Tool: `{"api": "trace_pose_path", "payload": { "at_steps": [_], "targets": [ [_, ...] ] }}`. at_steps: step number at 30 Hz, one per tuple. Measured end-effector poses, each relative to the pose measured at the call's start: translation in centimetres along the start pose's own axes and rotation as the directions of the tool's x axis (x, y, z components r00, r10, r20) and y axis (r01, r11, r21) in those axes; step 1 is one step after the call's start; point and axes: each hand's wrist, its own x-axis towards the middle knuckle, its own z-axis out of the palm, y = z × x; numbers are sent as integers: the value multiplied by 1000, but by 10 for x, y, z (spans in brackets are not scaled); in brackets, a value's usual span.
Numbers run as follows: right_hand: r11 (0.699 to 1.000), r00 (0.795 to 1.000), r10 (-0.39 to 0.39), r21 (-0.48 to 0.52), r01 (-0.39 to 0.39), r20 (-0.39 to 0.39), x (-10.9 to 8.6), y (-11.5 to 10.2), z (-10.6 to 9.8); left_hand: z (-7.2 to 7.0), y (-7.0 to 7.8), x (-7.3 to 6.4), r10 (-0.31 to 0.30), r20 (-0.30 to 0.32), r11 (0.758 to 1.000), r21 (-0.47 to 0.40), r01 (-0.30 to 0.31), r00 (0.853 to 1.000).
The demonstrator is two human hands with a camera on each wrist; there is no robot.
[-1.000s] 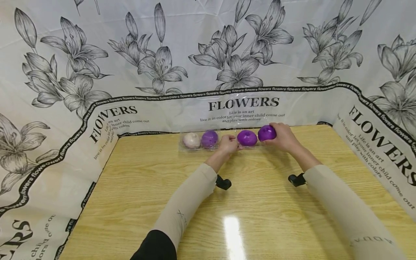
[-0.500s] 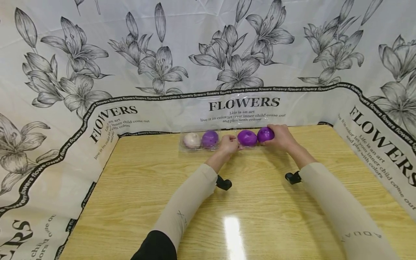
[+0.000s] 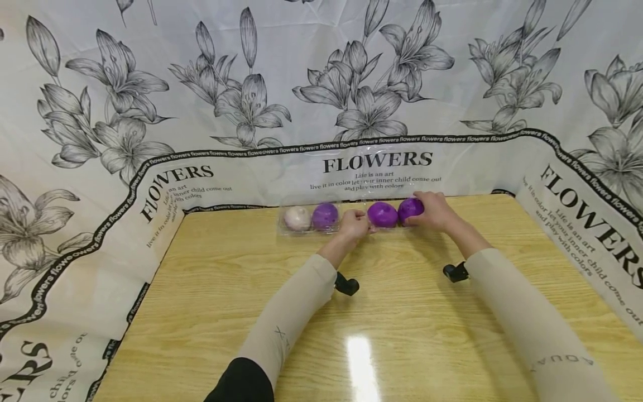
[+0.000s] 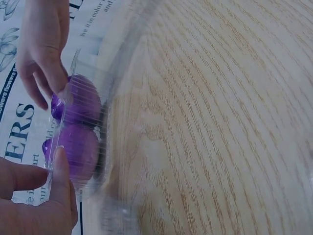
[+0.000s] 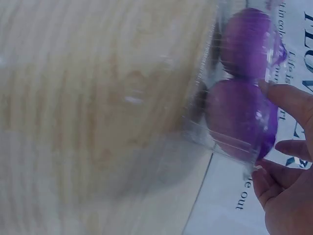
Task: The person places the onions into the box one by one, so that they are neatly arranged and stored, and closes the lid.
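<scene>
Two shiny purple balls, onion-like in shape, sit side by side in a clear plastic box (image 5: 194,120) against the back wall. My right hand (image 3: 439,213) grips the right purple ball (image 3: 410,207) from above, fingers reaching in over the box's rim. Beside it lies the other purple ball (image 3: 383,214). At the box's left end, my left hand (image 3: 354,224) pinches the clear rim between thumb and finger, close to that second ball. In the left wrist view, the box wall partly veils both balls.
Left of my left hand stands another clear box (image 3: 301,233), holding a cream ball (image 3: 297,218) and a purple ball (image 3: 325,216). A flower-printed cloth (image 3: 281,173) rises behind the wooden table (image 3: 241,290) and along both sides.
My right hand has moved slightly left and down with the purple ball, which now sits close beside the other one. The left hand has stayed on the rim.
</scene>
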Motion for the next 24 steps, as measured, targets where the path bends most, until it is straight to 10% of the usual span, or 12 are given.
{"api": "trace_pose_path", "payload": {
  "at_steps": [13, 24],
  "targets": [
    [986, 997, 80, 146, -80, 4, 6, -1, -42, 0, -2, -1, 4, -4, 1000, 5, -4, 1000],
    [905, 976, 208, 365, -217, 65, 27, -1, -53, 0, -1, -2, 27, -10, 998, 57, -27, 1000]
  ]
}}
